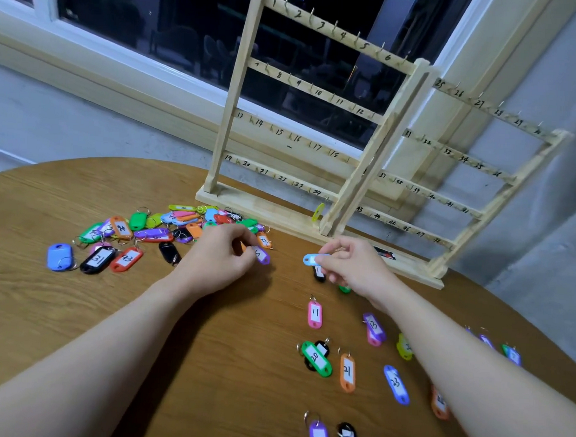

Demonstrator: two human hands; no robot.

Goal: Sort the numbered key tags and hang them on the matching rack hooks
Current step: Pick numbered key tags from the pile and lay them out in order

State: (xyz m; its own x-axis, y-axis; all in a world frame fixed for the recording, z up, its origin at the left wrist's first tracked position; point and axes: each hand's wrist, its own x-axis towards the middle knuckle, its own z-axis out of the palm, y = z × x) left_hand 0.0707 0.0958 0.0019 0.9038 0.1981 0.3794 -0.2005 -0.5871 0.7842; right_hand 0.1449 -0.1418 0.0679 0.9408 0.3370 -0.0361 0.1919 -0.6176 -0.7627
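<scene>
**Both hands on tags, rack waiting beyond**

Nearest me on the wooden surface point(78, 308), sorted tags lie apart: green 20 point(317, 358), orange 21 point(347, 373), blue 23 point(396, 385), pink 11 point(314, 314). Further out, my left hand point(220, 258) pinches a purple tag point(261, 255) with curled fingers. My right hand point(350, 262) pinches a light blue tag point(313, 259), lifted just above a black tag point(319, 273). Left of my hands, the unsorted pile point(167, 228) spreads out. Beyond everything, the wooden rack point(318, 87) stands with numbered hooks; a yellow tag point(318, 212) hangs near 24.
</scene>
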